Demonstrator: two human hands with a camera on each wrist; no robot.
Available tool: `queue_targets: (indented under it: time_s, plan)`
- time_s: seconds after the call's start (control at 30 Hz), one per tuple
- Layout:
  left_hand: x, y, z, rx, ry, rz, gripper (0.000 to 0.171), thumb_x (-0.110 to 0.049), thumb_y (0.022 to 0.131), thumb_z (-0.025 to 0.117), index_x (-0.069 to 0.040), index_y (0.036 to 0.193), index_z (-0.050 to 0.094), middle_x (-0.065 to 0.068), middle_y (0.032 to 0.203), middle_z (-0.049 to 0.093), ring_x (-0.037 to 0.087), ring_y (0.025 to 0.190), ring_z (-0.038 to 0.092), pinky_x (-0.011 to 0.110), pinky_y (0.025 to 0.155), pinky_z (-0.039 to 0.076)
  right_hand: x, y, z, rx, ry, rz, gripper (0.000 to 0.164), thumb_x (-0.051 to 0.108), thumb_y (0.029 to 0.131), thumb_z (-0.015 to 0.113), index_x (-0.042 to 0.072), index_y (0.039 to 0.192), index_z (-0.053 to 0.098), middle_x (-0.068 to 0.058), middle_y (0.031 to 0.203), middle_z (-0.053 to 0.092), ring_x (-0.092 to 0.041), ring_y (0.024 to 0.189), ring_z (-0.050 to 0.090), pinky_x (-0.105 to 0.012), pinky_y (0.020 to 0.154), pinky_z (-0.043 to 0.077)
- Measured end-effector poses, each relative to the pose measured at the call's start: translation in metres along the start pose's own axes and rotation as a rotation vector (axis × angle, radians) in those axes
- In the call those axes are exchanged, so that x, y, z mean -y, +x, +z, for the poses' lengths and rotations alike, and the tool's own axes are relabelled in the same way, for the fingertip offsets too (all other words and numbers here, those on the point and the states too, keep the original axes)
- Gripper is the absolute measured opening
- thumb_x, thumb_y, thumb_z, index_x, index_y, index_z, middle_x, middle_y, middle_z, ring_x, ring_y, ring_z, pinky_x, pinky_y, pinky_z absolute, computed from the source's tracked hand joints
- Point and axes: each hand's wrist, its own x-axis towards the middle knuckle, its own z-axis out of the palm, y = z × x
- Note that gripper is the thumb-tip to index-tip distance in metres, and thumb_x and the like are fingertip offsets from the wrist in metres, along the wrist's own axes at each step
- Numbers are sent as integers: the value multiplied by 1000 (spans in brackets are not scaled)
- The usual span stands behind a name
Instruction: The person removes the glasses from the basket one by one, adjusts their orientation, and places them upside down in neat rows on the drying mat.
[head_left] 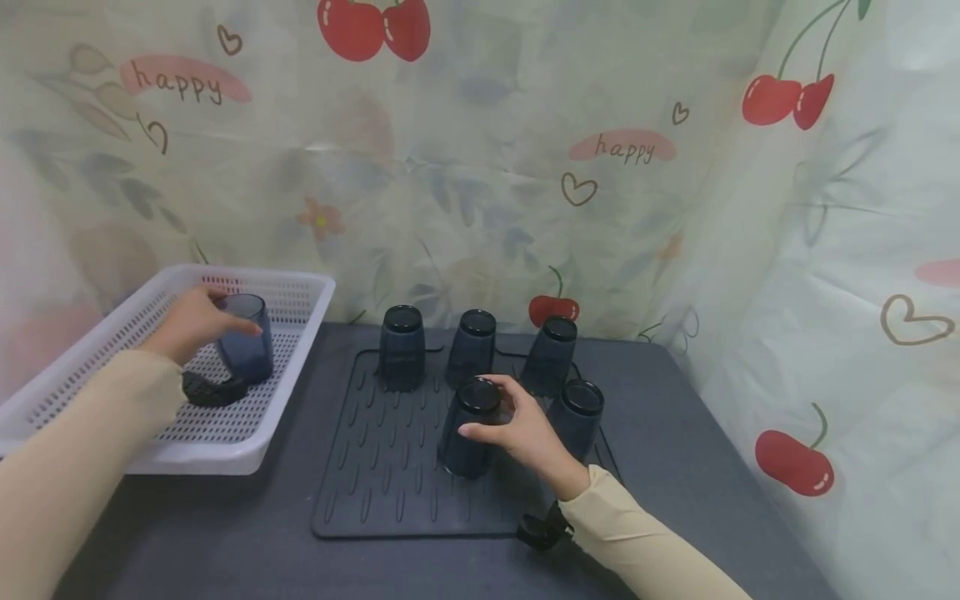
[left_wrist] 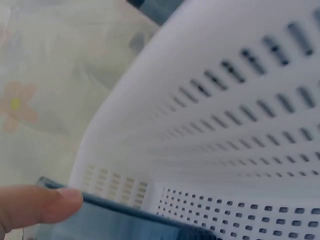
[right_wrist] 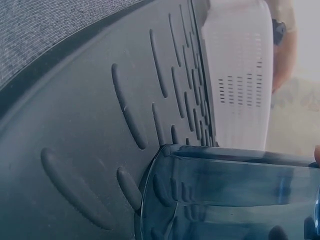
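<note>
Inside the white perforated basket, my left hand grips a blue-tinted drinking glass near its top. The left wrist view shows the thumb against the rim of that glass. Over the dark ridged drying mat, my right hand holds another blue-tinted glass, turned base up, between thumb and fingers. This glass's mouth end meets the mat in the right wrist view.
Three upside-down glasses stand along the mat's back, at left, middle and right. One more glass stands behind the right hand. A printed curtain hangs behind the dark table.
</note>
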Motion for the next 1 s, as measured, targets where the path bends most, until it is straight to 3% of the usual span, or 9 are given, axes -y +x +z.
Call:
queue_targets:
  time_s: [0.17,0.57,0.8,1.0]
  plan:
    - [-5,-10,-3,-14,-14,10,100,-23,76,80,15,145,19,41,141,31,56,129,29,65,107,26,0,0,0,0,-1,3,68,24,74,85,24,134,51,0,127,61,-23,121,58,-48,95,49]
    - [-35,-40,-14,-39,-81,71,98,-27,80,79,8,149,20,35,147,28,53,133,28,65,104,31,-1,1,-1,2,4,-12,67,22,74,85,26,133,53,0,124,62,-21,111,61,-45,91,51]
    - [-44,-53,-18,-100,-110,55,104,-29,77,81,4,152,16,33,151,23,53,136,26,65,104,31,0,1,-1,9,13,-19,68,22,74,85,24,133,52,-1,124,62,-22,111,62,-45,91,51]
    - [-56,-65,-23,-103,-117,31,107,-36,77,81,-1,154,15,29,155,19,51,139,22,65,106,29,3,0,-1,13,10,-14,72,20,74,85,22,137,50,-3,129,59,-24,113,61,-46,90,52]
